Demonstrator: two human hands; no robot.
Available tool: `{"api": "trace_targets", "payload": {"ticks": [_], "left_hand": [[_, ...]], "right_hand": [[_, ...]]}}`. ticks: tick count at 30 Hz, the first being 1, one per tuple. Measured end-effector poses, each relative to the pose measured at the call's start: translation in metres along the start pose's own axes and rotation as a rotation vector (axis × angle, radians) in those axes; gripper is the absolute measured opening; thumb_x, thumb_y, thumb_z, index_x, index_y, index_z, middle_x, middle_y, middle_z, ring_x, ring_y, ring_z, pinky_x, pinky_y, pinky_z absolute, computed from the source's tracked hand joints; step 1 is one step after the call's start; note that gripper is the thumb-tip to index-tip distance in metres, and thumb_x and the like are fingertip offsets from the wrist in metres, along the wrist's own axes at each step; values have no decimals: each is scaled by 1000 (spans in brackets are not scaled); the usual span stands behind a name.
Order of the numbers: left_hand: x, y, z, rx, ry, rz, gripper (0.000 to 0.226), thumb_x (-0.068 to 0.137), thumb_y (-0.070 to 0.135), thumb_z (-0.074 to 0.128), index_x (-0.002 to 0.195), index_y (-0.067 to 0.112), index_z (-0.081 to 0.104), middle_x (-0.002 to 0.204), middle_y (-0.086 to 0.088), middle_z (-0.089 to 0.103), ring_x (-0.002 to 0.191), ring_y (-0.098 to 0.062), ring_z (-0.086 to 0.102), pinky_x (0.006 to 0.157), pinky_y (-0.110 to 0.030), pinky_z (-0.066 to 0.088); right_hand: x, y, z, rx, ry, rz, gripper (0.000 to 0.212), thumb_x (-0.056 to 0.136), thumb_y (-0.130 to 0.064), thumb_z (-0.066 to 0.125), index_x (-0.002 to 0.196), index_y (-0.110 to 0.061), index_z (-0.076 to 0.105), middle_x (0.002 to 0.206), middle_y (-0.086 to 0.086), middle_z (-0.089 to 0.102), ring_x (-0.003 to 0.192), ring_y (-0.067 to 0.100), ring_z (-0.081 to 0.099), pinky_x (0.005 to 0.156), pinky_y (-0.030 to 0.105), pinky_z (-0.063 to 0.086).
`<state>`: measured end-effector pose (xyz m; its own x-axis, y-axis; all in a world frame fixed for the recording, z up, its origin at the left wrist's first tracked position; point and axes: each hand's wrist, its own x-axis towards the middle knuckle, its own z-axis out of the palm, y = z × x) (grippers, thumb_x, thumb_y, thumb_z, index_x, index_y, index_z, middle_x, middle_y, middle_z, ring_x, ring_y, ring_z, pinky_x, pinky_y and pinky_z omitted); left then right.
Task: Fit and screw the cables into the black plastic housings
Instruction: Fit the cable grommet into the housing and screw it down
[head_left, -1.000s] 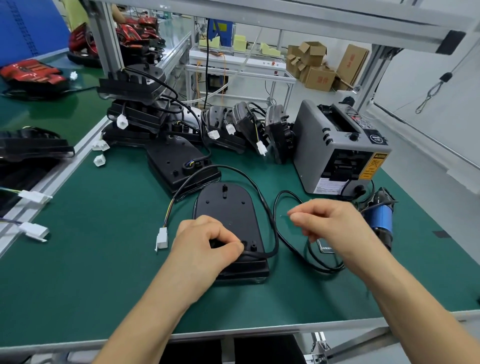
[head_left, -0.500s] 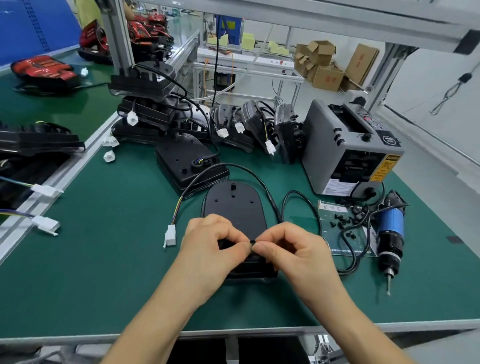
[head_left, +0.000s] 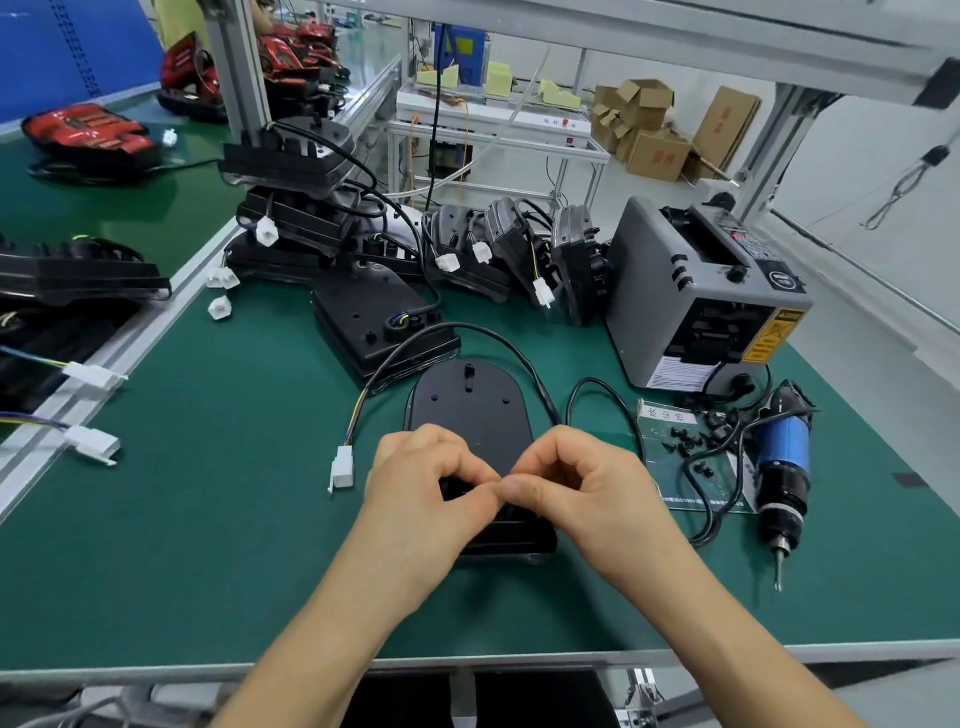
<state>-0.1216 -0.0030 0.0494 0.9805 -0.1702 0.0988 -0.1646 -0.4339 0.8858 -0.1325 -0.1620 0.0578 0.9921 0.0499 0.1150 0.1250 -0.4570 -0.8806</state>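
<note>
Flat black oval plastic housing lying on green desk. Left hand, right hand curling over its near end, fingers pinching together; on what, cannot tell. Thin black cable feeling light, springy; I'm judging a grip near the entry best.

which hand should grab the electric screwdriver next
Likely right. The electric screwdriver lies on the mat just outside the right hand. The left hand sits farther off, pinching at the black plastic housing, and would have to cross over.
</note>
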Motion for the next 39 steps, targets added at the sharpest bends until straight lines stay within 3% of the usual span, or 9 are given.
{"api": "trace_targets", "payload": {"ticks": [7,9,12,23,32,35,39], "left_hand": [[-3,-4,1,-23,22,22,14,76,19,72,65,27,67,87,20,54,107,6,36,79,1,23],[-3,-5,2,-10,22,40,14,77,21,71,65,27,67,89,25,52,108,6,36,82,-3,24],[-3,-6,1,3,18,68,14,78,22,69,66,29,66,92,27,51,108,8,34,82,-1,23],[-3,-12,-8,37,-83,187,24,81,16,69,72,37,61,98,29,48,111,9,33,82,4,21],[-4,-19,-17,47,-92,259,21,84,14,68,91,32,59,103,23,52,115,6,38,87,1,24],[-4,-22,-17,52,-91,268,20,85,13,68,89,32,61,103,21,55,119,6,39,89,0,24],[-3,-25,-16,26,-91,263,10,82,21,68,86,30,64,100,23,56,118,3,43,90,-3,28]], "right_hand": [[-2,0,-5,-34,-31,-30,17,64,-47,74,72,-32,70,76,-10,67,70,6,59,65,20,48],[-2,1,-7,-66,-40,-47,8,71,-35,77,74,-34,70,78,-10,67,74,4,61,68,15,47],[-1,2,-8,-113,-40,-75,18,75,-22,78,74,-36,68,78,-11,66,76,4,60,68,13,44],[7,-5,-7,-247,-60,-74,23,75,-26,76,62,-38,61,77,-19,63,71,1,55,63,12,40],[20,-11,-16,-115,-238,152,14,80,-20,74,68,-24,66,61,-11,59,57,0,48,59,15,41],[28,-13,-20,-75,-344,207,13,81,-17,73,70,-21,67,58,-13,58,54,-1,47,55,10,38],[44,-19,-24,-198,-482,248,9,80,-21,73,72,-21,68,66,-5,60,62,8,49,59,19,41]]}}
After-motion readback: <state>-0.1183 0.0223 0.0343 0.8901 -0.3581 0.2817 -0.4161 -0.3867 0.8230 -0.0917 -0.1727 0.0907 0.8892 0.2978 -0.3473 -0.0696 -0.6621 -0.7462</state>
